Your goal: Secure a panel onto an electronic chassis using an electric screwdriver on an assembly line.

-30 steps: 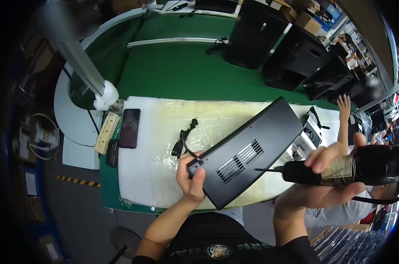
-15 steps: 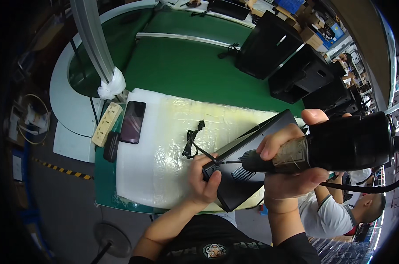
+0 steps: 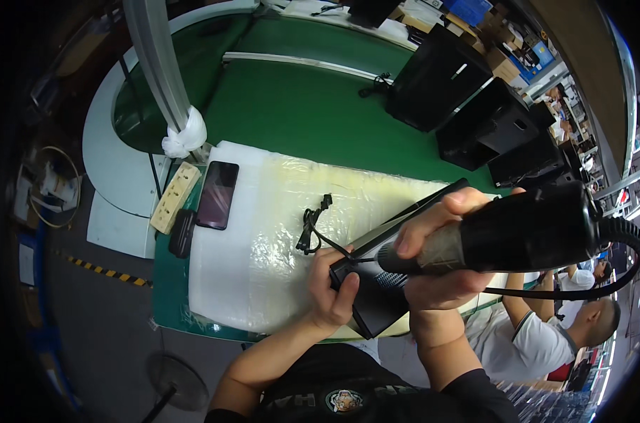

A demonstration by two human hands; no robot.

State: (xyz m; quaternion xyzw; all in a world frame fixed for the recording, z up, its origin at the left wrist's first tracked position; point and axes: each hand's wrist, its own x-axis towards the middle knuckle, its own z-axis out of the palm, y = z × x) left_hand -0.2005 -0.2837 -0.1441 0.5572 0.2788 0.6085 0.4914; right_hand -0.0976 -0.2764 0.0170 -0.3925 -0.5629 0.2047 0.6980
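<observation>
A black corded electric screwdriver (image 3: 521, 229) is gripped in my right hand (image 3: 440, 264), its bit pointing left at the corner of a flat black panel or casing (image 3: 380, 307). That casing lies slanted on the padded sheet and has a small vented grid. My left hand (image 3: 330, 292) pinches its left corner, thumb on top and fingers at the far side. The bit's tip is close to the left fingers; whether it sits in a screw I cannot tell. From that corner a black cable (image 3: 311, 229) with a plug runs onto the padding. My right hand hides the casing's right part.
On the padded sheet (image 3: 263, 268) lies a dark phone (image 3: 218, 195), beside a power strip (image 3: 175, 199) and a small black case (image 3: 182, 234). Beyond is a green conveyor belt (image 3: 299, 106) carrying several black speaker cabinets (image 3: 440, 77). A metal post (image 3: 157, 63) rises at left; a co-worker (image 3: 524, 338) sits at right.
My right hand and the screwdriver have shifted left, bringing the tool's nose nearer the casing corner. Its cord now curves in a loop behind it. My left hand keeps its hold.
</observation>
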